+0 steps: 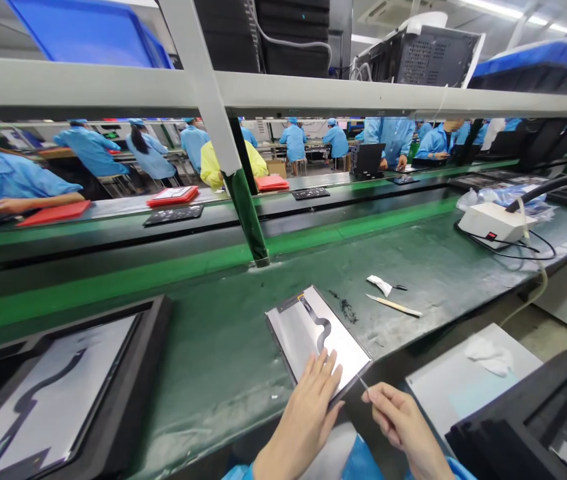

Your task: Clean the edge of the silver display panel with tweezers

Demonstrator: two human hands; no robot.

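A flat display panel [288, 333] with a silvery back and a dark curved flex cable [324, 327] lies at the near edge of the green bench. My left hand [308, 407] rests on its lower part, fingers stretched out and flat. Beside the panel's near right corner, my right hand [398, 417] pinches a thin pointed metal tool [362, 382]; its tip is close to the panel's edge, and whether it touches I cannot tell. Dark crumbs [347, 310] lie just beyond the panel. To the right are a light-handled craft knife [396, 306] and a crumpled white wipe [379, 285].
A black foam tray [156, 360] with another panel [70, 380] stands at left. A white box with a hose [496, 223] sits at far right, another black tray [508, 433] at lower right. A shelf post [246, 213] rises from the bench. People in blue work beyond.
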